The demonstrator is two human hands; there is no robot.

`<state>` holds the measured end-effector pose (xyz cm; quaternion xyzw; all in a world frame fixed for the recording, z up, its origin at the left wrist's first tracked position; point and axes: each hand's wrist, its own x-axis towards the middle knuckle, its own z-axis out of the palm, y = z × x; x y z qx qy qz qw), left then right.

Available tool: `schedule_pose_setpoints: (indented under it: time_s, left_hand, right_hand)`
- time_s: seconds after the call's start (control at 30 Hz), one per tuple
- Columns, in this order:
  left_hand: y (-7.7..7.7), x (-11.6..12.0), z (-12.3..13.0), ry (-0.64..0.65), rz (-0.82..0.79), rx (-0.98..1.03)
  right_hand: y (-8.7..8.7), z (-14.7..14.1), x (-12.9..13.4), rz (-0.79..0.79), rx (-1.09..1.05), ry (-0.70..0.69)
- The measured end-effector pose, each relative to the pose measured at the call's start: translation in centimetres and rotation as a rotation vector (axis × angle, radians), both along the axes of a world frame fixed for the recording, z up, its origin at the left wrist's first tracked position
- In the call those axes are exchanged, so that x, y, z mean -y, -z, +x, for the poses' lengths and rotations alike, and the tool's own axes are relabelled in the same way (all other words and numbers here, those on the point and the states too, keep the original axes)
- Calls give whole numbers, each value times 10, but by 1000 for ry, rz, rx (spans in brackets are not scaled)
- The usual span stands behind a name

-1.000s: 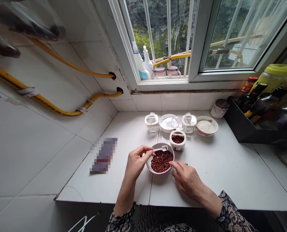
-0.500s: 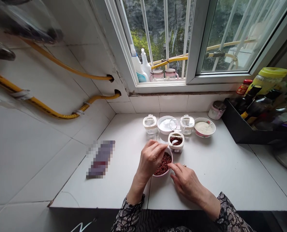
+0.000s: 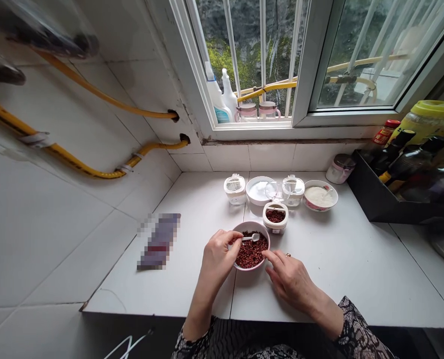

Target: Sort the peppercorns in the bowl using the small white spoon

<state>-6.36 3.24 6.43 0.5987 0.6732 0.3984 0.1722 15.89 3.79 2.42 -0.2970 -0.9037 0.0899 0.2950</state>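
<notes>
A small white spoon (image 3: 254,238) is pinched by the handle in my left hand (image 3: 219,252). Its scoop end hovers over, or rests on, reddish-brown peppercorns in a pink-rimmed bowl (image 3: 268,233); which of the two I cannot tell. My right hand (image 3: 291,279) steadies the bowl's right rim with its fingertips, the thumb lower down beside it. Right behind the bowl stands a clear jar (image 3: 276,229) with a cream collar and its lid up, partly filled with the same peppercorns.
Further back are a lidded clear jar (image 3: 234,190), a bowl of white grains (image 3: 249,194), another cream-topped jar (image 3: 293,192) and a patterned bowl of pale powder (image 3: 321,205). A black bin (image 3: 376,199) of bottles stands right. A blurred patch (image 3: 158,244) lies left.
My left hand has moved back from the open jar towards me, bringing the spoon over the peppercorn bowl. The spoon no longer reaches into the jar. My right hand stays at the rim.
</notes>
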Motion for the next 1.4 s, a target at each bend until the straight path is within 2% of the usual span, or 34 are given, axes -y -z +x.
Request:
schedule_pose_setpoints:
  time_s: [0.13, 0.6, 0.83, 1.03, 1.4]
  left_hand:
    - [1, -2, 4, 22, -28, 48]
    - [-1, 2, -9, 37, -20, 191]
    - [2, 6, -10, 5, 20, 45]
    - [4, 5, -11, 39, 33, -13]
    - [3, 4, -7, 26, -22, 69]
  right_hand:
    - [2, 0, -1, -8, -11, -7]
    - [0, 1, -1, 6, -28, -15]
    - [1, 1, -1, 4, -24, -10]
    - [1, 0, -1, 6, -24, -7]
    - [0, 0, 0, 7, -14, -6]
